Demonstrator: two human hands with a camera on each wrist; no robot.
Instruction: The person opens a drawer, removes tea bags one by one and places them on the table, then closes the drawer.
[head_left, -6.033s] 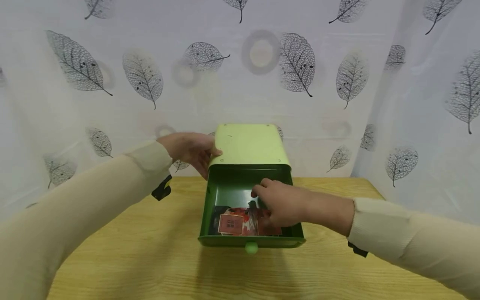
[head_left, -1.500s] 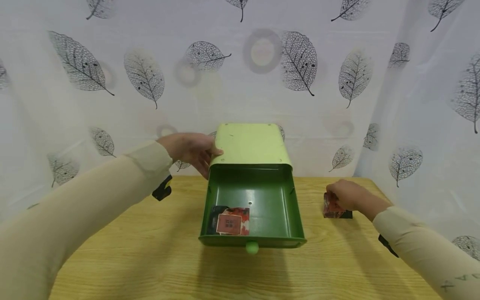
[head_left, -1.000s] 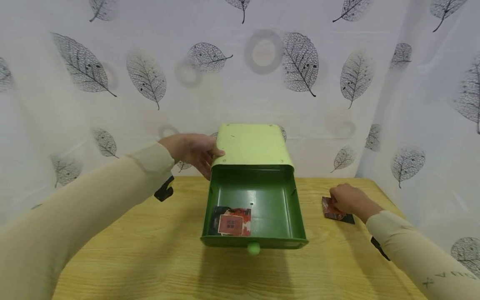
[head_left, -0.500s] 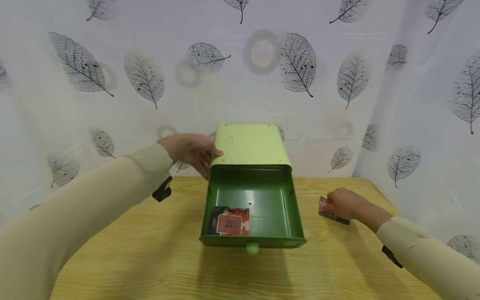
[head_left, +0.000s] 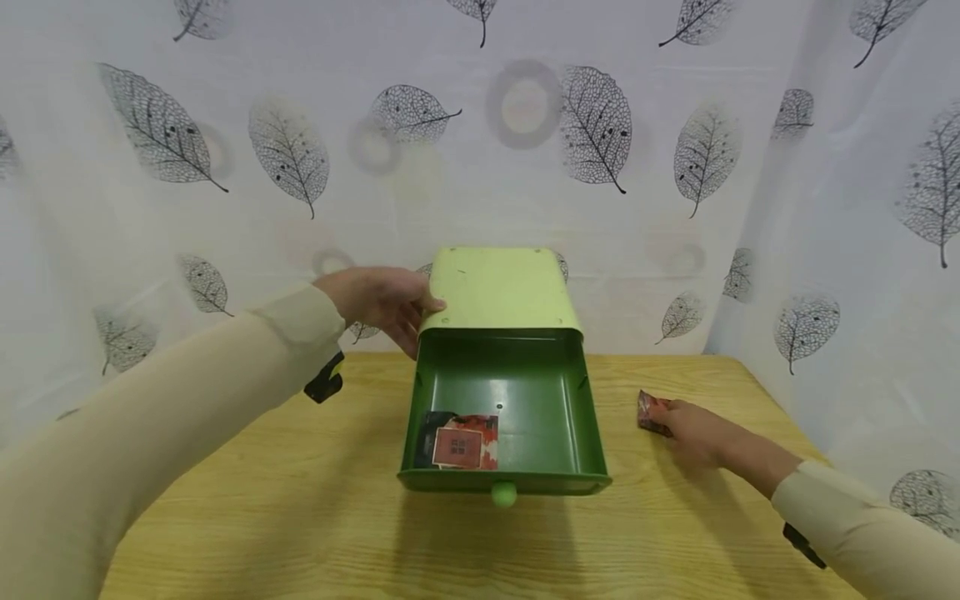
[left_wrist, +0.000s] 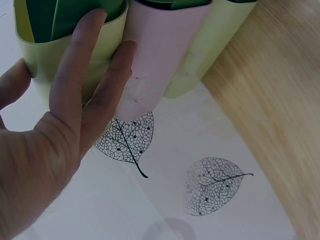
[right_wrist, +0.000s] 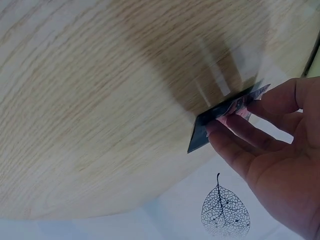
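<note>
Beside and behind the pulled-out drawer (head_left: pixel 543 421), the left hand (head_left: pixel 390 307) grips the cabinet (head_left: pixel 502 287), thumb at its top edge and fingers down its side, likely to steady it. A flat packet (head_left: pixel 459 446) lies in the drawer's near left corner. Well right of the drawer, the right hand (head_left: pixel 699 432) pinches a second packet (head_left: pixel 651 412) between thumb and fingertips, a grip suiting something so thin; whether it touches the table (head_left: pixel 660 533) is hard to tell.
</note>
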